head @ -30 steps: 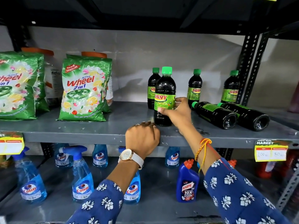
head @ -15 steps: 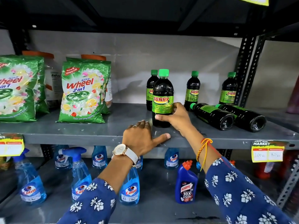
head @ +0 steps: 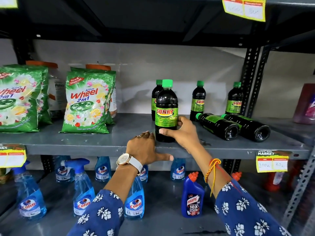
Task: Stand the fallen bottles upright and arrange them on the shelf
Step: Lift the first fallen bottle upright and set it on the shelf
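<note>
On the grey shelf [head: 76, 142], near its front edge, our right hand [head: 184, 133] grasps the upright bottle [head: 166, 106] low; full, slick plastic, likely heavyish. Our left hand [head: 144, 149] rests flat, released.

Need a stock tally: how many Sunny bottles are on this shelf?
6. Upright: front bottle in the right hand, bottle behind it, middle bottle, corner bottle. Lying down: left fallen bottle, right fallen bottle. None looks hidden.

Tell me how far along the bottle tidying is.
Done: three back bottles stand upright. In hand: the right hand grips the front bottle, upright on the shelf; the left hand rests on the shelf edge. Left: two fallen bottles lie on their sides at the right.
</note>
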`<state>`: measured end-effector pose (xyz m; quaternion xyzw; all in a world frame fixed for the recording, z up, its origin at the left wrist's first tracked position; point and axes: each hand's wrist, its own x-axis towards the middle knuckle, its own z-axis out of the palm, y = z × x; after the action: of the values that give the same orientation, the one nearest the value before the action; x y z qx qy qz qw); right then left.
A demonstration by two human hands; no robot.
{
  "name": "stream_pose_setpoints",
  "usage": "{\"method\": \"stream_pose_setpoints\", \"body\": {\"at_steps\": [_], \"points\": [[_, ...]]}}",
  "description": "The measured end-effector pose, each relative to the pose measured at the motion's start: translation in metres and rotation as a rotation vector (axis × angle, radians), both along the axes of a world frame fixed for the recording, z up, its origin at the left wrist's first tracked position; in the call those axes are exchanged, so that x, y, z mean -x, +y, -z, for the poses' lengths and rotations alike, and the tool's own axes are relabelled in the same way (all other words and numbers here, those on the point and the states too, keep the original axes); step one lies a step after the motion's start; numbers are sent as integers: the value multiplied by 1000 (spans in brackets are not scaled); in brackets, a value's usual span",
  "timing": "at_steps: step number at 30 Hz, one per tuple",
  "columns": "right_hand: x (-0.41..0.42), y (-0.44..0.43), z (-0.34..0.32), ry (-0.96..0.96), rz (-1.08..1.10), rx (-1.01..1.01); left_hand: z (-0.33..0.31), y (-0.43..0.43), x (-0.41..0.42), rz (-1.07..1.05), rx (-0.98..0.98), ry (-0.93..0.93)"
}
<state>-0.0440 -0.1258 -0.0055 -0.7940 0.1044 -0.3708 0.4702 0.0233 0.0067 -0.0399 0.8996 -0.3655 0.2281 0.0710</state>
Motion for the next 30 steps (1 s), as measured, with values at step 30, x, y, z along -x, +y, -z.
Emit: {"method": "stream_pose_setpoints", "body": {"at_steps": [30], "points": [[33,12,8,70,28,35,2,12,22,-20,136,45]]}}
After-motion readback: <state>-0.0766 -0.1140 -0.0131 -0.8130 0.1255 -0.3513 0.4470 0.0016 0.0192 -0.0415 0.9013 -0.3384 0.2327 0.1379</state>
